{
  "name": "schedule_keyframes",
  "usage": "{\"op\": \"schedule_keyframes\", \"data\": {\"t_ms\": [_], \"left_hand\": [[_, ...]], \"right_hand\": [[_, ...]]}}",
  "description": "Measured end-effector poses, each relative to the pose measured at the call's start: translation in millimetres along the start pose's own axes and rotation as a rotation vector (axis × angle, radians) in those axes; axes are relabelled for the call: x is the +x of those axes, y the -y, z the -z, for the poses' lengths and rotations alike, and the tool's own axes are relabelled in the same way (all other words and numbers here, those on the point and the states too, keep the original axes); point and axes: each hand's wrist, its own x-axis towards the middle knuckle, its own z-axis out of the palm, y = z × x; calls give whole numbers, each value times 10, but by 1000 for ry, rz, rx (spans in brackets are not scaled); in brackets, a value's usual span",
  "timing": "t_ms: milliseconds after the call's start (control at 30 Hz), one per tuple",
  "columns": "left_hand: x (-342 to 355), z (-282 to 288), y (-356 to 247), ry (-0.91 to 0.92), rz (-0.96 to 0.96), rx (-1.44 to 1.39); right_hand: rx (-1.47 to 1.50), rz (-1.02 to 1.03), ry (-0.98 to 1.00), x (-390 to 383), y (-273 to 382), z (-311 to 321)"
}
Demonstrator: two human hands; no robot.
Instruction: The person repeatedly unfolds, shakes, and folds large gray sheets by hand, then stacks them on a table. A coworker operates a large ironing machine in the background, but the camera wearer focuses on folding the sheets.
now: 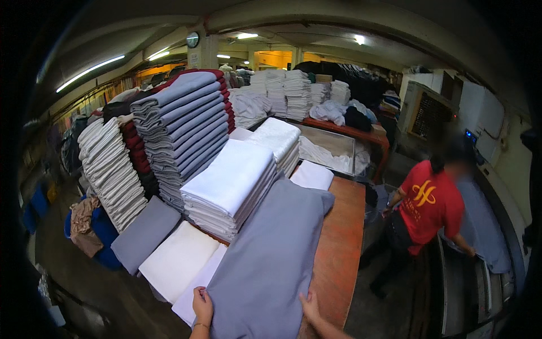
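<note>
A long grey cloth (pixel 265 254), folded lengthwise with a few soft creases, lies over the wooden table in front of me. At its near left edge, my left hand (pixel 202 307) is closed on the fabric. My right hand (pixel 310 307) pinches the opposite edge, its fingers partly hidden under the cloth. The far end of the cloth rests against a stack of folded white cloths (pixel 226 181). Beside its left edge lie a folded cream cloth (pixel 178 260) and a folded grey cloth (pixel 145 234).
Tall stacks of grey cloths (pixel 180 121) and cream cloths (pixel 110 169) stand at the left. Bare orange-brown tabletop (pixel 341 237) shows on the right. Beyond it, a person in a red shirt (pixel 432 206) handles grey fabric (pixel 483 226) at a long machine. A blue bin (pixel 104 240) stands left.
</note>
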Motion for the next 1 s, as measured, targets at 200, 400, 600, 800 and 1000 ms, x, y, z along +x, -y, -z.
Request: {"op": "schedule_keyframes", "data": {"t_ms": [200, 400, 600, 800, 1000], "left_hand": [[65, -24, -79, 182, -63, 206], [400, 191, -139, 478, 171, -363], [680, 1244, -1878, 378, -148, -601], [854, 2732, -3238, 540, -674, -1089], [1114, 3517, -4163, 775, -777, -972]], "right_hand": [[525, -835, 182, -1351, 608, -50], [481, -333, 133, -1356, 1241, 24], [130, 300, 57, -1218, 3334, 300], [-73, 917, -149, -1937, 5599, 401], [-209, 810, -168, -2373, 6889, 478]]}}
